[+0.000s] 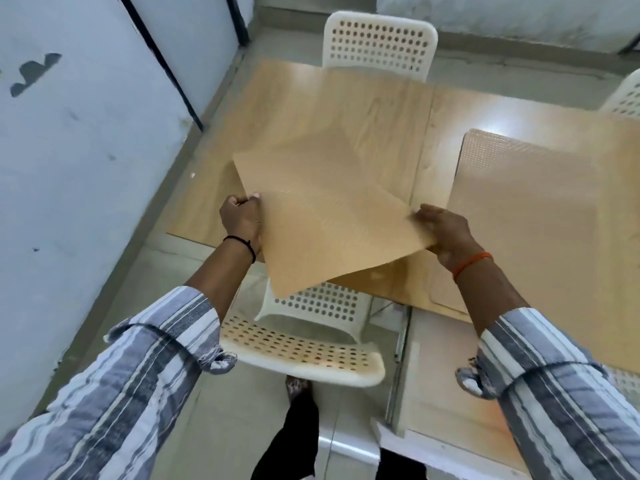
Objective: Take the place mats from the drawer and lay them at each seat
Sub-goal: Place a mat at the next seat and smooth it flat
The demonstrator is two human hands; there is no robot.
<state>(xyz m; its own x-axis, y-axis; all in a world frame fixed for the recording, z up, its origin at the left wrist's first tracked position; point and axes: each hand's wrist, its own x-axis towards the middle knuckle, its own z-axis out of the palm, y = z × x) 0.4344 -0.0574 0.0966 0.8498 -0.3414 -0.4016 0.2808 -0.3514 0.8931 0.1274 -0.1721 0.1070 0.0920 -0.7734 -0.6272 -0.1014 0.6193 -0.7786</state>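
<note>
A tan textured place mat [325, 209] hangs tilted above the near left part of the wooden table [311, 98]. My left hand [242, 220] grips its left edge, thumb on top. My right hand [446, 233] holds its right corner from the side and below. A second tan place mat [526, 216] lies flat on the table to the right, in front of the near right seat. The mat I hold is blurred.
A white perforated chair [304, 348] stands right below the held mat at the table's near edge. Another white chair [379, 43] faces me across the table, and a third [623, 98] shows at the far right. A white wall [69, 168] runs close on the left.
</note>
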